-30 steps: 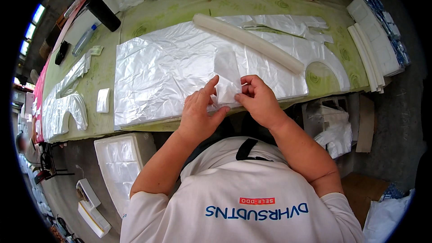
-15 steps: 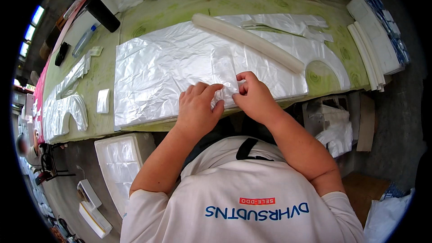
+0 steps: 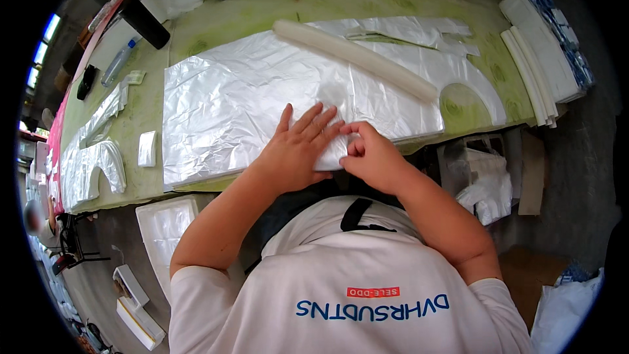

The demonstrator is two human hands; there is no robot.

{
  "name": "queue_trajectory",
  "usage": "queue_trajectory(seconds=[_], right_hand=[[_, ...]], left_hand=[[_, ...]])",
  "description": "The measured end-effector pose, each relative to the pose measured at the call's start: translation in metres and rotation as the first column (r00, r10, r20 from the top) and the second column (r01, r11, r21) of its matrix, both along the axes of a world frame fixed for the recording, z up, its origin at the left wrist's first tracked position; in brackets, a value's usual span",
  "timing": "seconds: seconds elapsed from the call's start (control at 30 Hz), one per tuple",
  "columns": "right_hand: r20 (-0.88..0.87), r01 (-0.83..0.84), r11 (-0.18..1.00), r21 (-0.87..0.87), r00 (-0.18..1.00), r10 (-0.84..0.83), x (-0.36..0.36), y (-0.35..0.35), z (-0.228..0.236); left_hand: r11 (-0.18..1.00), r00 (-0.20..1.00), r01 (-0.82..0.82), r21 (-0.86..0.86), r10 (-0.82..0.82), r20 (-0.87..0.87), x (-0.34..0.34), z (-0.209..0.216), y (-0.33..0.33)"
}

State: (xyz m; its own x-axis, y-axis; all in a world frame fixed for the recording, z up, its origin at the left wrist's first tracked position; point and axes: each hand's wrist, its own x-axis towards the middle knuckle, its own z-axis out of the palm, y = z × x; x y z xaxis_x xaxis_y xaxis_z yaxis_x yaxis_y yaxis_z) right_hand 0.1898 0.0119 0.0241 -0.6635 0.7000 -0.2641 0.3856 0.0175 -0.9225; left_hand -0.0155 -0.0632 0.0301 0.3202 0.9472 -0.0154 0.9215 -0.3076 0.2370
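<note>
A large stack of thin, shiny white plastic film (image 3: 223,105), cut with a curved opening at its right end, lies across the green-covered table. On its near edge is a smaller folded piece of the same white plastic film (image 3: 333,151). My left hand (image 3: 298,147) is spread flat over this piece, fingers apart and pressing down. Beside it, my right hand (image 3: 370,154) pinches the piece's right edge between thumb and curled fingers. Beyond both hands, a pale roll (image 3: 357,59) rests slantwise on the stack.
A small folded white packet (image 3: 147,149) and a cut film piece (image 3: 98,164) lie to the left. Farther off stand a clear bottle (image 3: 118,64) and a black cylinder (image 3: 145,23). White rolls (image 3: 527,78) sit at the table's right edge. Below the edge is a white box (image 3: 164,223).
My left hand has gone from curled fingers to lying spread and flat on the folded film. The upright film strip beyond my hands is now folded down toward me.
</note>
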Motion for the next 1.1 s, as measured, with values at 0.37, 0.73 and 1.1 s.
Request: queue_trajectory(seconds=[0.37,0.73,1.1], right_hand=[[0.054,-0.178,0.541,0.822,0.97,0.237,0.019,0.03,0.001],[0.11,-0.115,0.546,0.83,0.993,0.042,-0.005,0.045,-0.015],[0.32,-0.248,0.607,0.755,0.947,-0.011,-0.011,0.049,-0.004]], left_hand=[[0.987,0.947,-0.1,0.126,0.055,0.317,0.005,-0.004,-0.006],[0.871,0.879,-0.419,0.255,0.32,0.354,0.012,-0.011,0.007],[0.857,0.852,-0.482,0.179,0.411,0.325,0.01,-0.013,0.013]])
